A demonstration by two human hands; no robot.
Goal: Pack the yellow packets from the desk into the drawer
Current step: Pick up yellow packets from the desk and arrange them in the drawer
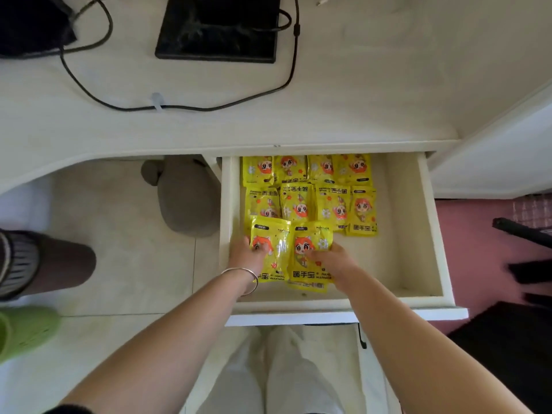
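Left hand lay on one front hand-warmer packet, right hand on its neighbour, in the open drawer; finger grip unclear. A push might ruck the rows behind.

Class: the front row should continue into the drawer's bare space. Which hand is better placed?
Right hand: it rests on the front row's right yellow foil packet, beside the bare floor of the white drawer. The left hand sits near the left wall.

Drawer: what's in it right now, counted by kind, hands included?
Yellow packets: 10 faces showing; an edge beneath the front right one may be another.
Hands: 2, left hand and right hand, each on a front packet.
Bangle: 1.
Total: 13.
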